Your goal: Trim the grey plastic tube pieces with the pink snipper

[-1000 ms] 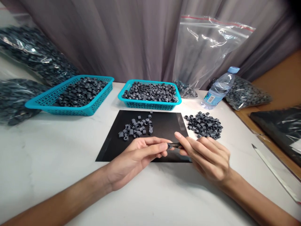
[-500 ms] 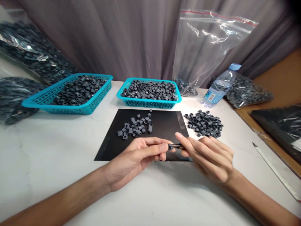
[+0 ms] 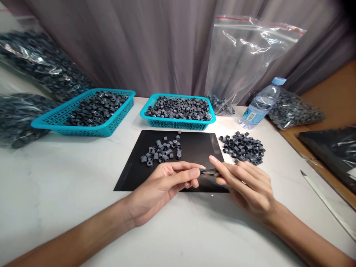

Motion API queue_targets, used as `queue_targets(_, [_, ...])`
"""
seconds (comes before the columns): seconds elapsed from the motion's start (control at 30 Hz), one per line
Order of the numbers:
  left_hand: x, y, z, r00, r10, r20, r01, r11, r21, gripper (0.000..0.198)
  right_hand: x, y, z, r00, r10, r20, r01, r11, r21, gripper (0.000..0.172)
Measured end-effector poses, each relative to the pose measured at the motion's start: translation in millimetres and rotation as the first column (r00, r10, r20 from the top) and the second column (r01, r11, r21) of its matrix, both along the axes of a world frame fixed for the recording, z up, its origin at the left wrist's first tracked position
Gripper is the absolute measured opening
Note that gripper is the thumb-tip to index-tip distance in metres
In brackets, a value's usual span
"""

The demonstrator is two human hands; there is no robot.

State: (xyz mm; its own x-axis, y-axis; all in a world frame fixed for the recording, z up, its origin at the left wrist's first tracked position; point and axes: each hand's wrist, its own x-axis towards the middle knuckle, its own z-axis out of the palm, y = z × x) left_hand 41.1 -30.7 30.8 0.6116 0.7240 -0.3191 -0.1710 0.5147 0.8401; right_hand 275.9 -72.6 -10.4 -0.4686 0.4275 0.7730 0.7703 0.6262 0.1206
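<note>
My left hand pinches a small dark grey plastic cap between thumb and fingers, over the front edge of a black mat. My right hand is closed around a slim dark tool with a metal blade; its tip meets the cap. The palm hides the rest of the tool, so its exact kind is unclear. Loose grey caps lie on the mat beyond my left hand. Past my right knuckles is a larger heap of caps on the white table.
Two blue baskets full of caps stand at the back. Bags of caps lean at the left. A clear zip bag, a water bottle and another filled bag stand back right. A white strip lies right.
The view has shifted slightly. Both hands keep their holds, and a bit more of the tool shows between them. A tiny pale speck now shows on the table below the mat's front edge.
</note>
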Motion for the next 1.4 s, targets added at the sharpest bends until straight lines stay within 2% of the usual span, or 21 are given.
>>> queue_targets(0.93, [-0.3,-1.2,3.6,0.999,-0.033,-0.029,0.033,0.999,-0.009,0.021,3.7,-2.5,2.4,0.983,-0.095,0.156,0.067,0.982,0.175,0.060])
queue_targets(1.4, [-0.9,-1.5,2.8,0.998,-0.052,-0.032,0.052,0.999,0.000,0.018,4.3,-3.2,2.9,0.984,-0.092,0.154,0.067,0.984,0.165,0.057])
